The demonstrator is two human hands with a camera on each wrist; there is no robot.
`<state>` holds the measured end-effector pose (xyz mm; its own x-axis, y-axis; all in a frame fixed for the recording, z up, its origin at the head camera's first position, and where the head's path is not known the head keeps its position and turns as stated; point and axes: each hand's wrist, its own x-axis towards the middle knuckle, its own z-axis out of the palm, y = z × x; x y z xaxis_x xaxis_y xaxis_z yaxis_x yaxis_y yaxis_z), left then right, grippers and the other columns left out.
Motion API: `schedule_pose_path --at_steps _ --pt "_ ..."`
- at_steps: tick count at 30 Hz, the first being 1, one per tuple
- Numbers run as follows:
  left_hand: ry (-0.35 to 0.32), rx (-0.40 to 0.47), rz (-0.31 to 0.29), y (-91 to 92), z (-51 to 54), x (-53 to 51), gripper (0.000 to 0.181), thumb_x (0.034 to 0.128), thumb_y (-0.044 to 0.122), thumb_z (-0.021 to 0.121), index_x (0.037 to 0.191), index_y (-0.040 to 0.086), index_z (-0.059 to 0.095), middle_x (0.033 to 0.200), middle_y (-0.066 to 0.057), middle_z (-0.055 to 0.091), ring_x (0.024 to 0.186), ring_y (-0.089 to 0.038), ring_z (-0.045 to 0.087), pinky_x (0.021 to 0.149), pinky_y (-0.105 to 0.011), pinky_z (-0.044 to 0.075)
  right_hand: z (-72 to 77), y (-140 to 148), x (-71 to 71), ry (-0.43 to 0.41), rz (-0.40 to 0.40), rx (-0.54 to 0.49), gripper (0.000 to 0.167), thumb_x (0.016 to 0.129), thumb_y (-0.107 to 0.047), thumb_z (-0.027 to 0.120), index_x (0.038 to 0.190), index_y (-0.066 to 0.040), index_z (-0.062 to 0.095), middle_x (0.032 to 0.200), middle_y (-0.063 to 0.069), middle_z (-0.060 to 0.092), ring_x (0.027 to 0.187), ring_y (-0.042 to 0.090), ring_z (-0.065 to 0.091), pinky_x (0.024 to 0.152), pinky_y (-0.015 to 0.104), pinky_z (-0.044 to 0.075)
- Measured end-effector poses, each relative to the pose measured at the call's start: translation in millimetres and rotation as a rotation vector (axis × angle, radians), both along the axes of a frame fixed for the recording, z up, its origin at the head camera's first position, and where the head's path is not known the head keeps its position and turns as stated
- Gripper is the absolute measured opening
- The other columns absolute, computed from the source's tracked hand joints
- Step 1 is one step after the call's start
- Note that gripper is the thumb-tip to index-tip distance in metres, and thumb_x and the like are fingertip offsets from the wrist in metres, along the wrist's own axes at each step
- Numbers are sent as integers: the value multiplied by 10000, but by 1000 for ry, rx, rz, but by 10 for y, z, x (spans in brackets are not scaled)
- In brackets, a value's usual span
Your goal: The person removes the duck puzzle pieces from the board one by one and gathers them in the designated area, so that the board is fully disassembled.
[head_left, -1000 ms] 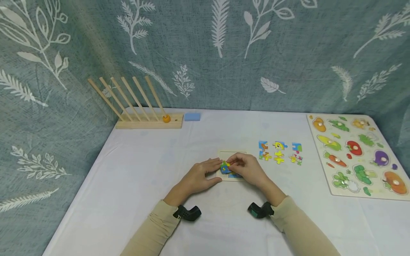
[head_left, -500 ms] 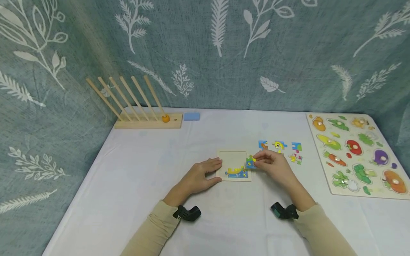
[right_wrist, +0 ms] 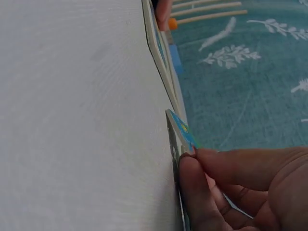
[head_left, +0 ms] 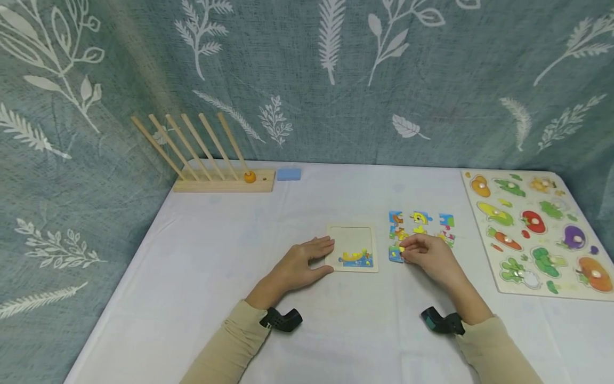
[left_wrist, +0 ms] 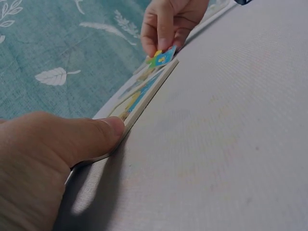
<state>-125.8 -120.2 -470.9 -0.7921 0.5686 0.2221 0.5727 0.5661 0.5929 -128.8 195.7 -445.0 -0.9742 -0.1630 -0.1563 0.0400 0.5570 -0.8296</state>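
Observation:
A small wooden puzzle tray [head_left: 350,237] lies flat, with joined blue and yellow puzzle pieces [head_left: 356,260] along its lower right. My left hand [head_left: 302,264] rests at the tray's left edge with fingers straight; in the left wrist view its thumb [left_wrist: 103,132] touches the rim. To the right of the tray, my right hand [head_left: 434,258] pinches a blue, green and yellow puzzle piece [head_left: 395,254] between thumb and fingers. The right wrist view shows this puzzle piece [right_wrist: 182,130] tilted, its near edge close to the cloth. Several loose puzzle pieces [head_left: 421,217] lie just beyond, some partly hidden by the right hand.
A wooden stand [head_left: 223,185] with several slanted pegs and an orange bead [head_left: 250,177] is at the back left. Beside it lies a blue block [head_left: 289,174]. A vegetable puzzle board [head_left: 542,234] covers the right side. A patterned curtain [head_left: 307,80] hangs behind.
My right hand has carried the pinched puzzle piece from over the tray rightward to the loose pieces, uncovering the tray. My left hand has stayed in place.

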Motion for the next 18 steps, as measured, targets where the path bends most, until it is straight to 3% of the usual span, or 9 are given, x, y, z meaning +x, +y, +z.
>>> schedule_pose_path --at_steps 9,13,18 --pt "-5 -17 20 1 41 16 535 830 257 734 1289 29 580 1342 -95 562 1281 -233 502 1100 -352 379 0 -69 23 178 -3 216 102 828 -49 693 922 -12 691 824 82 660 739 153 596 634 233 484" --pt "0 -19 17 4 39 20 530 833 256 731 1285 23 582 1338 -99 565 1278 -239 505 1099 -353 381 -4 -76 27 184 -5 236 107 835 -65 693 933 -22 688 861 88 635 763 167 585 651 250 484" --pt "1 -14 15 5 36 19 531 833 254 731 1285 18 581 1337 -100 565 1281 -240 502 1102 -349 377 13 -89 42 202 18 175 209 837 -59 695 1034 3 664 973 136 652 842 224 642 700 278 551"
